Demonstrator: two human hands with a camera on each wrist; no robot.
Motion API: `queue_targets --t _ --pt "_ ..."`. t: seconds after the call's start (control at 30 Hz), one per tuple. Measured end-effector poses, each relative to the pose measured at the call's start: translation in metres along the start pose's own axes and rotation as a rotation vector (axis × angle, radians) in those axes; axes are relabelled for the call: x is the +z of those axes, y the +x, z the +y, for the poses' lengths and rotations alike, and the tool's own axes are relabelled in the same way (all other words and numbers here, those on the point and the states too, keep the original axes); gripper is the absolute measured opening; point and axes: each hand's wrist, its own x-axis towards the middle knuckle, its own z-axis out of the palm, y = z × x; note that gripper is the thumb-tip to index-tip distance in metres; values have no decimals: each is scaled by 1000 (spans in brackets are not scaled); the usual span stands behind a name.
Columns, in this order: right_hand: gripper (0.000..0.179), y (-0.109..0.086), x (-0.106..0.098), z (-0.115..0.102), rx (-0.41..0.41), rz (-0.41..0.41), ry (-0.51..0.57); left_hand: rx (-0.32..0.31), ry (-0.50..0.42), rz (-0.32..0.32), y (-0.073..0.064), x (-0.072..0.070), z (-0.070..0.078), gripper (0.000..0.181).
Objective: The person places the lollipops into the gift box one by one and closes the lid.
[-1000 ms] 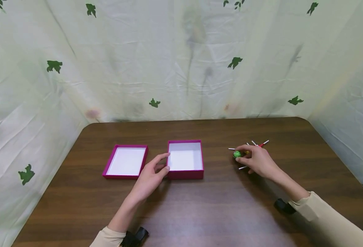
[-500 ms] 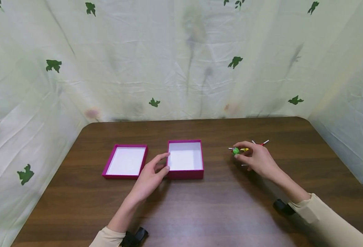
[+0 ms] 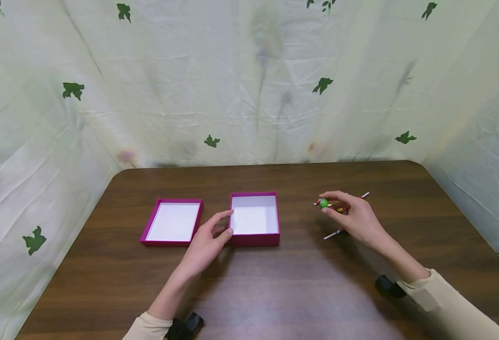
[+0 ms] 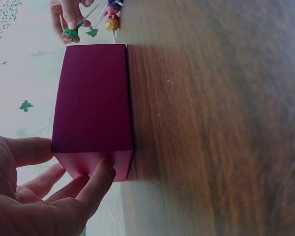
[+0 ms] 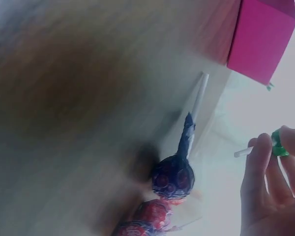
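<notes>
"Head view: what has the right hand got?"

"A green lollipop, its head pinched between thumb and fingertips, raised off the counter. It's right of the purple box, well apart."

"And the left hand?"

"Fingers loosely spread, touching the box's left wall, not clasping anything. With contact on just 1 side, I'd guess a hard push could slide the box rightward. The lid lies to the left."

"Is the right grip safe?"

"Probably, but the head is round and wrapped, so it could roll or slip if those fingertips loosen. Its stick pokes out in the right wrist view and could snag on anything passed too low."

"Such as?"

"The dark lollipop and the red lollipop, crowded below. I can't tell whether those 2 touch, but a low sweep could set both rolling."
</notes>
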Motion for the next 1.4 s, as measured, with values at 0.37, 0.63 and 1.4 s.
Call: queue_targets --t 0.37,0.63,1.4 --pt "31 5 7 -14 -88 4 -8 6 16 5 0 0 0 48" --pt "30 10 14 -32 -49 -32 151 17 12 13 -1 0 -2 47" --pt "26 34 39 -45 -84 -49 78 26 11 22 0 0 -3 47"
